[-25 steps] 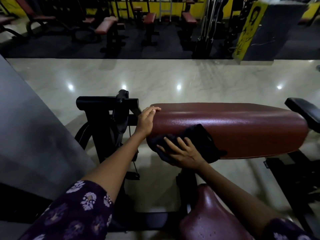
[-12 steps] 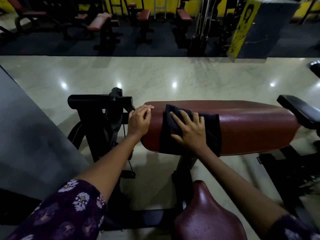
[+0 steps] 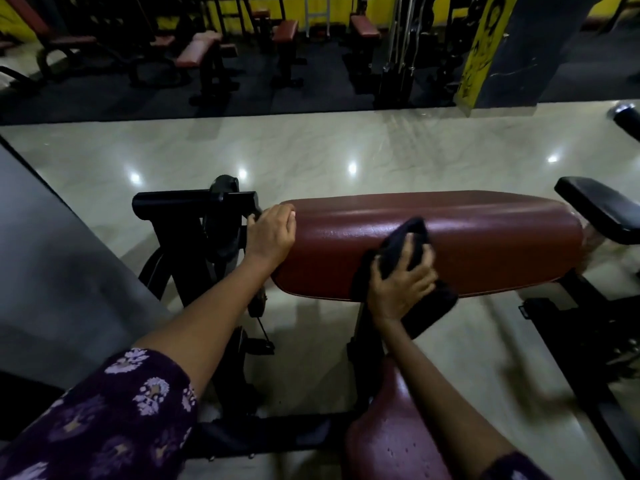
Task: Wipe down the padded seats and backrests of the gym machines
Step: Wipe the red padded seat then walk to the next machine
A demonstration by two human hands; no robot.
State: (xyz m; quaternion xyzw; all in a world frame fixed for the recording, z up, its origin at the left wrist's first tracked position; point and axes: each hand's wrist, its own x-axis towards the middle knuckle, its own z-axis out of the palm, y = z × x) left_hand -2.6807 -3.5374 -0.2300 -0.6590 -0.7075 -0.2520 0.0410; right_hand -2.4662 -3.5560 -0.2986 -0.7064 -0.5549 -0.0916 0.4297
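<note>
2 hands on this pad and plenty that could slip: my right hand [image 3: 398,284] is clenched around the dark cloth [image 3: 414,244], bunching it against the near face of the long maroon pad [image 3: 450,237], while my left hand [image 3: 272,235] lies flat and relaxed on the pad's left end, just beside the black frame [image 3: 194,202]. Half the cloth hangs loose below the pad's lower edge, and that's my first worry: bunched like this, only a small patch touches the vinyl, so I could drag it across and leave streaks or miss strips entirely. The dangling end might also snag on the upright post under the pad. My left fingertips sit right by the black bracket, so a hard push to the left could pinch them there. The pad's far side, away from me, is out of my sight, so I judge it easy to skip. Down by my right forearm the smaller maroon seat [image 3: 391,441] shows droplets, not yet wiped, and my sleeve [image 3: 114,420] could brush through them if I lean in.
</note>
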